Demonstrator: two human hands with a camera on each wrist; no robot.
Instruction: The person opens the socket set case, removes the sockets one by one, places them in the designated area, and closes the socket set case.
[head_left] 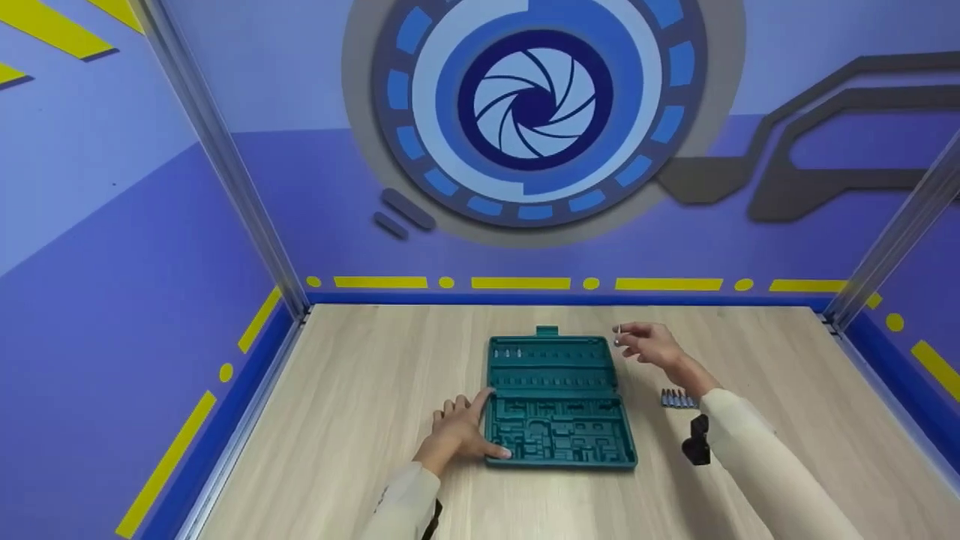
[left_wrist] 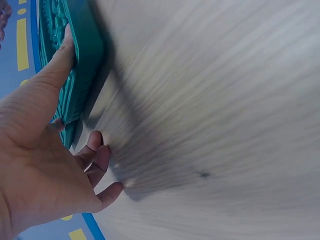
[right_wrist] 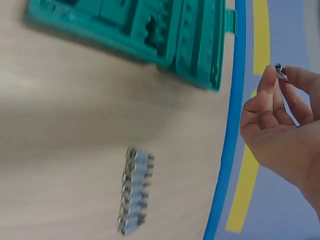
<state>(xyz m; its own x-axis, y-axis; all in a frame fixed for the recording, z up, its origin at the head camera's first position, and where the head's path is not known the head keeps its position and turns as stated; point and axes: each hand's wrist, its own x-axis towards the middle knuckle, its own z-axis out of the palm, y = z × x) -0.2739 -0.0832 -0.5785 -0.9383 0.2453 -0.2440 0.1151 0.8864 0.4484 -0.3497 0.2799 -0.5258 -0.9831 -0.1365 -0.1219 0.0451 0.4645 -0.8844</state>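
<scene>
A green plastic tool case (head_left: 551, 394) lies unfolded on the table, its moulded half nearer me. Three small metal bits (head_left: 507, 352) sit in the slots at the upper left of its far half. My left hand (head_left: 459, 429) rests at the case's left side, thumb (left_wrist: 62, 55) on the near corner and fingers spread loosely. Beyond the case's far right corner my right hand (head_left: 651, 345) is raised, pinching a small metal bit (right_wrist: 281, 73) between thumb and fingertips. Several similar bits (right_wrist: 135, 192) lie in a row on the table right of the case.
The wooden table (head_left: 360, 375) is bounded by a blue-purple back wall (head_left: 300, 202) and side walls with metal corner posts (head_left: 225, 157). The case's latch (head_left: 547, 330) sticks out at its far edge. A black device (head_left: 697, 441) is on the right wrist.
</scene>
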